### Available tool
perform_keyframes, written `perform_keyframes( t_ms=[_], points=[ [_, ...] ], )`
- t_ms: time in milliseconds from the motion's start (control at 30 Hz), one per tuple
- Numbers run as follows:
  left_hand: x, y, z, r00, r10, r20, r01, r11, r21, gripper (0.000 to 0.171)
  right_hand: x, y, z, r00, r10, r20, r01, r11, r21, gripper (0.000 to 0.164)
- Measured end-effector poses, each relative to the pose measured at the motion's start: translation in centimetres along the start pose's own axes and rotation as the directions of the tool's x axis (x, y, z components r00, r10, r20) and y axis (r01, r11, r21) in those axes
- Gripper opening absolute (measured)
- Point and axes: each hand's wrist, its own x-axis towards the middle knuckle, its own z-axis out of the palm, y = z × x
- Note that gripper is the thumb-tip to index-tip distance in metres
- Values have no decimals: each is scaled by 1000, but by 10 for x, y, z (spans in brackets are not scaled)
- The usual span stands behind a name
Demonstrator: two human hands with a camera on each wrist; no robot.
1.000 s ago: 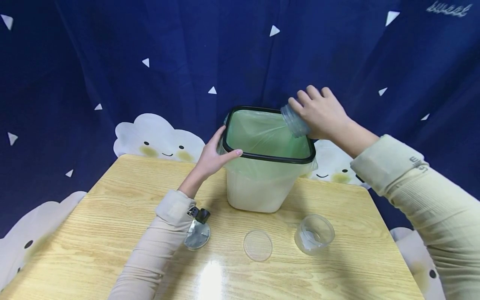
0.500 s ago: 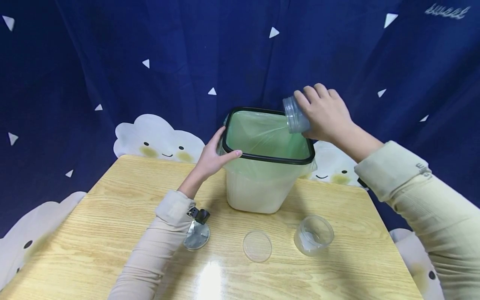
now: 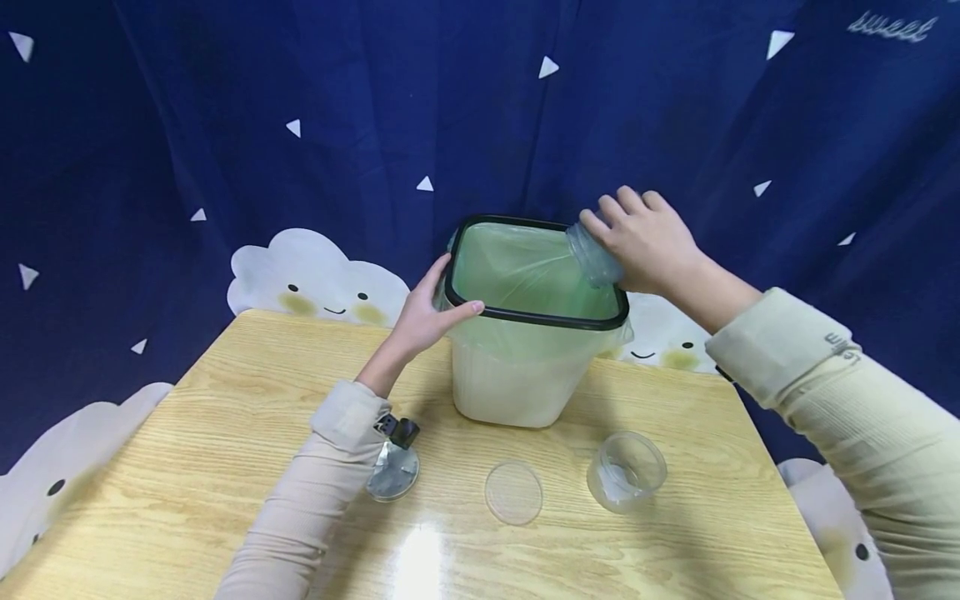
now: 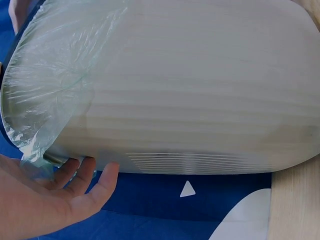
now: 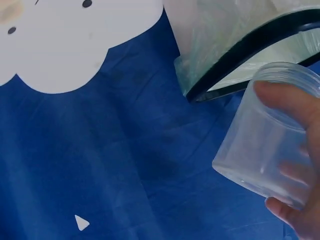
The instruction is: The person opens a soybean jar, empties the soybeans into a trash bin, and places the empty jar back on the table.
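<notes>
A white trash bin [image 3: 517, 387] with a black rim and a pale green liner [image 4: 55, 75] stands upright near the table's back edge. My left hand [image 3: 423, 317] grips its left side at the rim, thumb over the front edge; in the left wrist view, curled fingers [image 4: 107, 182] lie along the bin's outer wall. My right hand [image 3: 656, 246] holds a clear plastic jar [image 5: 250, 145], its threaded mouth tipped towards the bin's opening at the right rear. Through the jar's wall I see no contents.
On the wooden table [image 3: 240, 400] lie a silvery round lid [image 3: 393, 477], partly behind my left sleeve, and a flat clear disc [image 3: 513, 493]. A second clear jar [image 3: 647, 467] with something whitish inside stands at the right. A blue curtain [image 3: 360, 108] hangs behind.
The jar in my right hand first rises and levels out a little, then dips down again at the bin's right rim. My left hand keeps its grip and the bin stays put.
</notes>
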Motion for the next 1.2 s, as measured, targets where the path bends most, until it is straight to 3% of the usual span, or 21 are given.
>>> perform_keyframes(
  t_ms=[267, 433, 533, 633, 767, 900, 1000, 1200],
  points=[
    [0, 0, 2, 1000, 12, 9, -12, 1000, -11, 86, -6, 1, -2, 999, 15, 41, -17, 998, 53, 87],
    [1, 0, 3, 1000, 15, 6, -15, 1000, -11, 86, -12, 7, -11, 990, 138, 12, -138, 971, 194, 91],
    [1, 0, 2, 1000, 10, 5, -10, 1000, -2, 87, -19, 9, -18, 965, 259, 37, -255, 898, 357, 93],
    [1, 2, 1, 1000, 7, 5, -7, 1000, 14, 87, -28, 5, -25, 931, 356, 74, -342, 786, 515, 94],
    [1, 3, -1, 1000, 0, 10, -1, 1000, 19, 86, -42, -5, -31, 896, 435, 91, -384, 653, 653, 95],
    [1, 2, -3, 1000, -10, 22, 10, 1000, 11, 86, -55, -20, -33, 863, 497, 90, -392, 547, 739, 94],
    [1, 2, -5, 999, -22, 32, 21, 1000, 6, 86, -65, -33, -33, 850, 521, 72, -366, 487, 793, 94],
    [2, 3, -6, 999, -32, 30, 31, 999, 24, 86, -81, -62, -30, 848, 529, 30, -287, 410, 866, 91]
  ],
)
